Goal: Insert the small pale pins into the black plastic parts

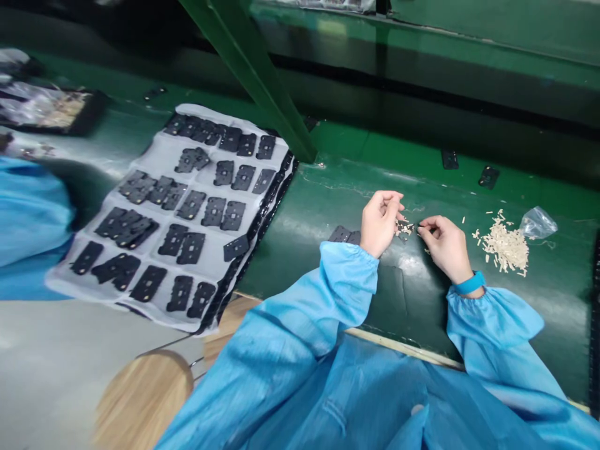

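My left hand [380, 220] rests on the green bench with its fingers curled over a small black flat part [404, 229] that carries tiny beige pieces. My right hand [443, 244] is just to the right of it, thumb and forefinger pinched together at the part's edge; whether a beige piece sits between them is too small to tell. Two more black parts [344, 235] lie beside my left wrist. A heap of small beige pieces [505, 245] lies to the right of my right hand.
A white sheet [154, 284] with several rows of black flat parts [213, 211] lies at the left. A crumpled clear bag [538, 221] sits by the heap. A green slanted post [262, 81] rises behind. Another person's blue sleeve [28, 219] is at far left. A wooden stool [143, 397] stands below.
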`<state>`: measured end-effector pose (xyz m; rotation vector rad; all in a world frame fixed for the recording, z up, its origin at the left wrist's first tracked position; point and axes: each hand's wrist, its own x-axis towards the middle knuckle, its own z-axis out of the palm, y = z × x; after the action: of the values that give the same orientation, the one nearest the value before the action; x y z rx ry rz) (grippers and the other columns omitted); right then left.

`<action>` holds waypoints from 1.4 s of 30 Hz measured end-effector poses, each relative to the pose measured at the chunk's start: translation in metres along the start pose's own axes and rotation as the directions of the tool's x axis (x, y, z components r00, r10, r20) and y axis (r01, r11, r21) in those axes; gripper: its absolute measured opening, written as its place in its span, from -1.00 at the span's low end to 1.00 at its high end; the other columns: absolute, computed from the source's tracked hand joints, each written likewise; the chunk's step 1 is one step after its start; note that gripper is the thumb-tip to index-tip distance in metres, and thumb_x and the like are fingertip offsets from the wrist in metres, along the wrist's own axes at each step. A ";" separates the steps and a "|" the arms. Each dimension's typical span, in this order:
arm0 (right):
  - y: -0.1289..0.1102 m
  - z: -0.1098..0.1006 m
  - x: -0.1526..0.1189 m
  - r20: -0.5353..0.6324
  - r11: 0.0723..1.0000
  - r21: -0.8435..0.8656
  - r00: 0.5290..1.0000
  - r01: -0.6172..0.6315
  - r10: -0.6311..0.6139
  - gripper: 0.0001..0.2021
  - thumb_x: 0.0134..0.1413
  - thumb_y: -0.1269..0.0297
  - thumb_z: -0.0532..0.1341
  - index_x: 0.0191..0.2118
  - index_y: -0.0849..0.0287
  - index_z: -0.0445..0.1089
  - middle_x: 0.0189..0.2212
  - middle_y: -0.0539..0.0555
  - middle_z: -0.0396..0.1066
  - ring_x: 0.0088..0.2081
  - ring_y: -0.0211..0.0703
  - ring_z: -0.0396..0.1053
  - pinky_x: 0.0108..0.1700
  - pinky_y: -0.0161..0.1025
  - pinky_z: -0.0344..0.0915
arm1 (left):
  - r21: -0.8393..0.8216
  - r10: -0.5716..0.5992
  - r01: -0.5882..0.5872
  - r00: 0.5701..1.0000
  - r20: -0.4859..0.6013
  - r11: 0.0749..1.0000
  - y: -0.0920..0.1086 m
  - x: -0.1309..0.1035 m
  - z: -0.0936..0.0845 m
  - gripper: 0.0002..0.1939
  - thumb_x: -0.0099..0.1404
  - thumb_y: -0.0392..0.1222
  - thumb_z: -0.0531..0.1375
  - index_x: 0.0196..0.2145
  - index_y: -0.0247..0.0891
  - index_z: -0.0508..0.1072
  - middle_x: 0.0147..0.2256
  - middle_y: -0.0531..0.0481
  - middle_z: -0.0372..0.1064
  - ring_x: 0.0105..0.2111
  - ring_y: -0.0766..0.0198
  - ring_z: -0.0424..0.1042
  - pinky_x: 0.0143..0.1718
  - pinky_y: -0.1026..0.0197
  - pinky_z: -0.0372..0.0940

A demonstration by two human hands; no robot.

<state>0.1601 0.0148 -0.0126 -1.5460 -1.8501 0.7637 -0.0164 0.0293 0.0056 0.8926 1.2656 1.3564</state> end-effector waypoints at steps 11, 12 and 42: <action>-0.001 -0.003 0.010 0.184 0.976 -0.183 0.979 0.122 -0.088 -0.83 0.36 0.24 0.12 -0.20 0.19 0.40 -0.25 0.16 0.39 -0.24 -0.06 0.35 -0.18 -0.15 0.22 | 0.299 0.123 -0.194 0.963 0.239 0.934 -0.010 0.001 -0.007 -0.88 0.44 -0.27 0.15 -0.14 -0.29 0.47 -0.24 -0.04 0.52 -0.26 0.34 0.50 -0.17 0.28 0.35; 0.000 -0.004 0.007 0.166 0.985 -0.137 0.983 0.101 -0.077 -0.81 0.36 0.21 0.12 -0.21 0.19 0.40 -0.27 0.15 0.39 -0.27 -0.08 0.34 -0.19 -0.15 0.22 | 0.350 0.137 -0.231 0.952 0.272 0.908 -0.010 0.000 -0.008 -0.88 0.43 -0.28 0.16 -0.14 -0.29 0.49 -0.21 -0.04 0.53 -0.23 0.33 0.50 -0.13 0.27 0.34; 0.002 -0.011 -0.040 0.045 0.837 0.529 0.990 -0.138 0.135 -0.72 0.22 0.06 0.31 -0.28 0.22 0.41 -0.50 0.03 0.30 -0.50 -0.28 0.21 -0.45 -0.28 0.15 | 0.255 0.023 -0.140 0.910 0.414 0.957 -0.032 -0.031 0.011 -0.81 0.39 -0.14 0.22 -0.24 -0.35 0.49 -0.34 -0.03 0.48 -0.39 0.40 0.42 -0.33 0.35 0.32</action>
<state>0.1755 -0.0241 -0.0098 -1.3099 -1.3697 1.2282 0.0062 -0.0011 -0.0205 1.3637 1.1119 0.9927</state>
